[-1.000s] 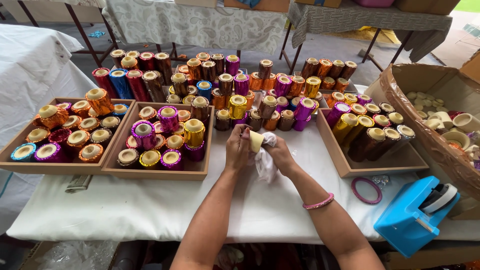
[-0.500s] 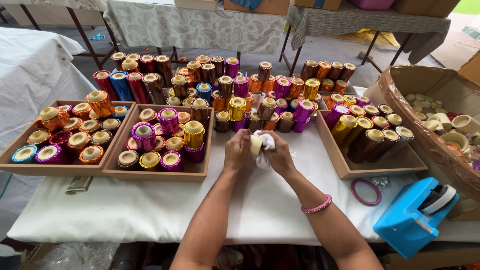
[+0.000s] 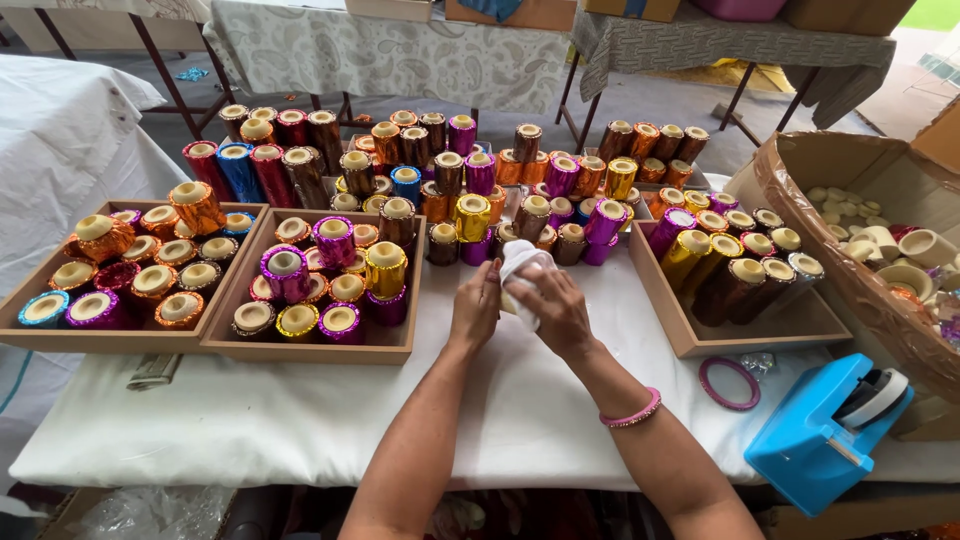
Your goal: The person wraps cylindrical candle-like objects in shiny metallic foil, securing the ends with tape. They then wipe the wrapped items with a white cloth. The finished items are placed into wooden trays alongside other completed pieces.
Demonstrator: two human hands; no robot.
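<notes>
A: While both hands meet above the table [image 3: 300,420], what do they hold?

B: A white cloth-wrapped piece [image 3: 520,265]; the left hand [image 3: 476,310] and right hand [image 3: 560,312] curl their fingers around it.

A: Where exactly?

B: Mid-table, just before the rows of foil-wrapped cylinders [image 3: 470,215], between the wooden trays [image 3: 310,345].

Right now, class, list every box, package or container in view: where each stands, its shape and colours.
Cardboard box: far right, brown, open.
Wooden trays: left and right, shallow, tan, holding foil-wrapped cylinders.
Tape dispenser: lower right, blue, wedge-shaped.
Hands: centre, holding something wrapped in white.
No signs or screens.
</notes>
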